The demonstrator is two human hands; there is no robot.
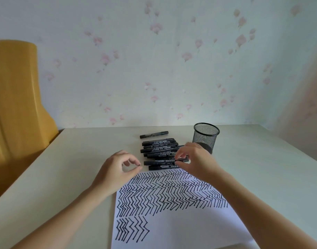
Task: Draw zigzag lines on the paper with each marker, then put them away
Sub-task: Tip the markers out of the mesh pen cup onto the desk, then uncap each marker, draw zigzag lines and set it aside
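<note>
Paper: white paper sheet (181,225) nearest, zigzag rows across its upper part, lower part free for drawing.
Left hand (116,169): loosely curled, holding nothing, beside the sheet.
Right hand (193,159): fingertips pinching one black marker (165,162) from the row of black markers (159,150), likely to draw with it.
Cup: black mesh pen cup (205,136) behind, apparently without markers, ready for put-away.

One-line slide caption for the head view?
Right hand pinches a black marker from the row beside the mesh cup; left hand hovers over zigzag-covered paper.
</note>
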